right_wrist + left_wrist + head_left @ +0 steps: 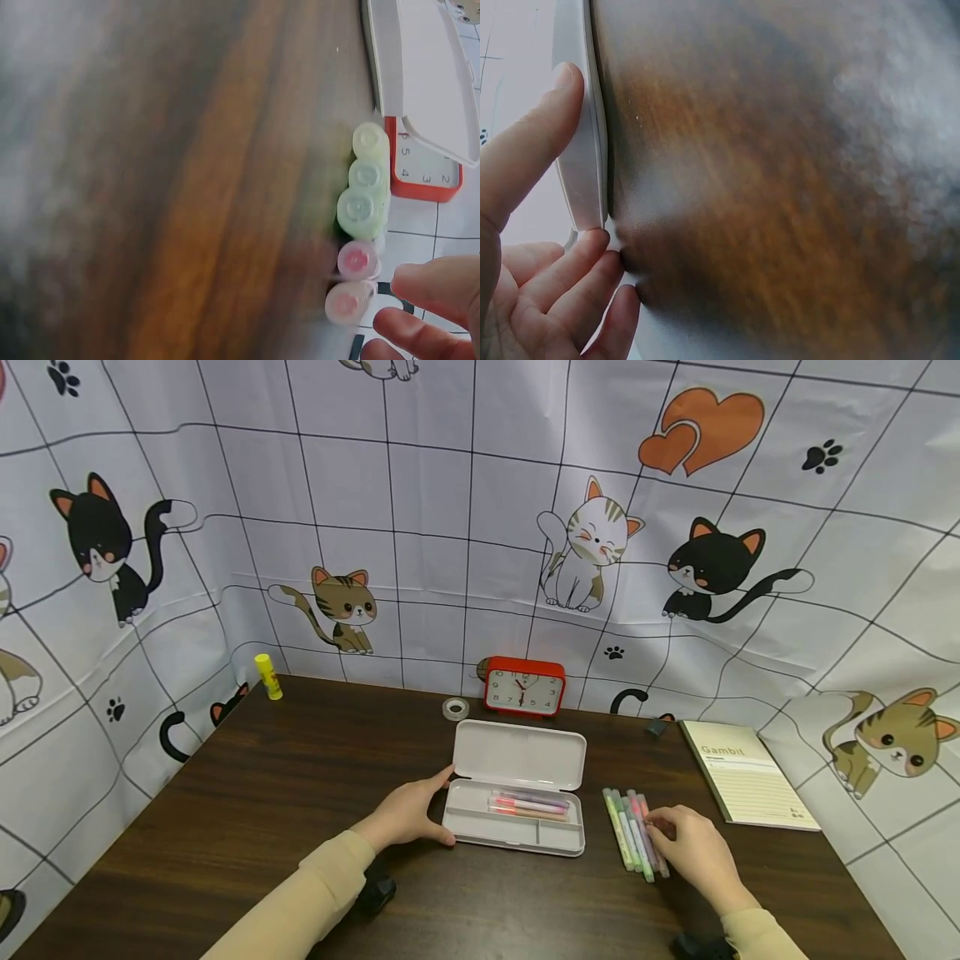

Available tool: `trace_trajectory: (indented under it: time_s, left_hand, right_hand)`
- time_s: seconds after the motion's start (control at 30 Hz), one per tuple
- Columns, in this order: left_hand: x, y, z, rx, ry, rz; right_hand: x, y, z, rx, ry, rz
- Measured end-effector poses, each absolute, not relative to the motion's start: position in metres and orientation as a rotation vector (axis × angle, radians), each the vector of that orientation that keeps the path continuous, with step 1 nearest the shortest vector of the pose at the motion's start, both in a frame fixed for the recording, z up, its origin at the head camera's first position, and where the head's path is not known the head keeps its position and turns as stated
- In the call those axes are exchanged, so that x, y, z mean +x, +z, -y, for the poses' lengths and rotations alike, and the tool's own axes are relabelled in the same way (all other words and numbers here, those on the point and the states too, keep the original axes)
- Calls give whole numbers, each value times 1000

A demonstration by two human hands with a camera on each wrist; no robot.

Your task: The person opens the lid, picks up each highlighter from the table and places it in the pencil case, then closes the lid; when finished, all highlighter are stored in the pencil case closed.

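Observation:
A white pencil case (517, 843) lies with its lid (521, 753) folded back, several pens (528, 806) in its upper compartment. My left hand (408, 812) holds the left end of the case. Its thumb (536, 142) lies along the front wall, and its fingertips (592, 241) are at the end corner. To the right of the case, several capped markers (628, 831), green and pink, lie side by side on the table. My right hand (693, 852) is at the pink markers (358, 260), its thumb and fingertips apart beside the rightmost one.
Behind the case stand a red alarm clock (525, 687) and a roll of tape (455, 709). A yellow glue stick (268, 677) is upright at the far left corner. A notebook (750, 775) and a small dark object (657, 727) are at the right. Cat-patterned cloth borders the table (202, 835).

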State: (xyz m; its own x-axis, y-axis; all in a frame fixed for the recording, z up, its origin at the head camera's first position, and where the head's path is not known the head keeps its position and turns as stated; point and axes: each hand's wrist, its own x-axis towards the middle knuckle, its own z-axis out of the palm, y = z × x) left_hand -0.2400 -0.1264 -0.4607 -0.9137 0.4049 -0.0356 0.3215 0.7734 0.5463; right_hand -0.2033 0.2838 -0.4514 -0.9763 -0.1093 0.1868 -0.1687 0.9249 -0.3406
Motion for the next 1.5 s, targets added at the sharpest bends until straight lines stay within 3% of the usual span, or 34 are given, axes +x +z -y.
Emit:
trace_trajectory:
  time_s: [0.63,1.5]
  left_hand:
    - [-239,-460,126,581,834,-2817]
    - [-240,-462,126,577,832,-2817]
  right_hand:
    - [-206,-451,-293,251,552,2970]
    - [-206,-447,-304,69,552,3062]
